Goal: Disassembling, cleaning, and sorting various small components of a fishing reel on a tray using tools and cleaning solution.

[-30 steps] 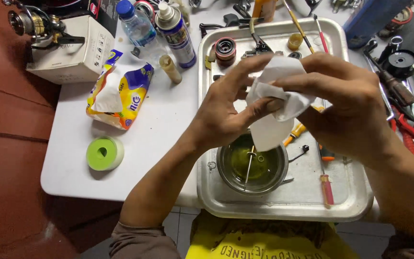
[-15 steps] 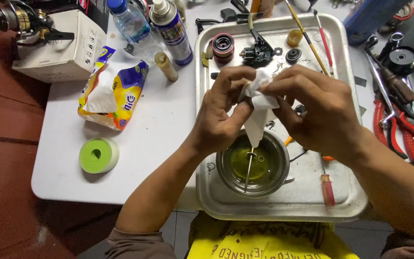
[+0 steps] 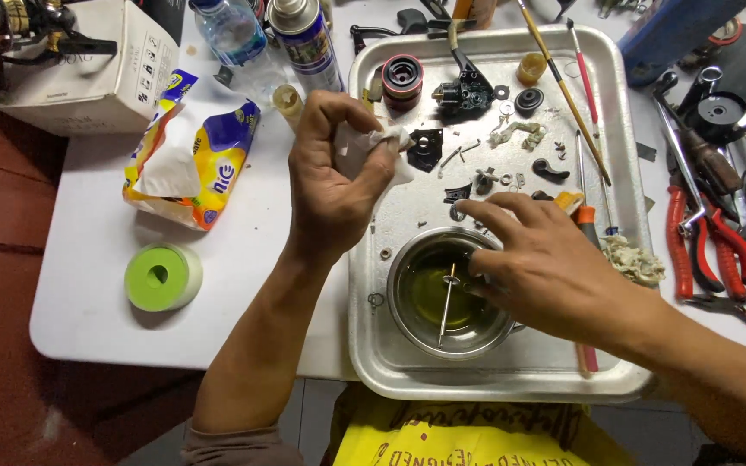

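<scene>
our left hand (image 3: pixel 331 177) clutches a crumpled tissue (image 3: pixel 371 147); our right hand (image 3: pixel 539 259), fingers spread and holding nothing, dips into the steel bowl (image 3: pixel 407 319) of yellow liquid near the tray's (image 3: pixel 373 380) front edge. we judge a nudge could slop it.

Both hands out, forearms angling in from the near edge.
Left hand (image 3: pixel 334 177) is raised, fingers curled tight into a fist; right hand (image 3: pixel 546 263) lies low, fingers spread and pointing left.
</scene>
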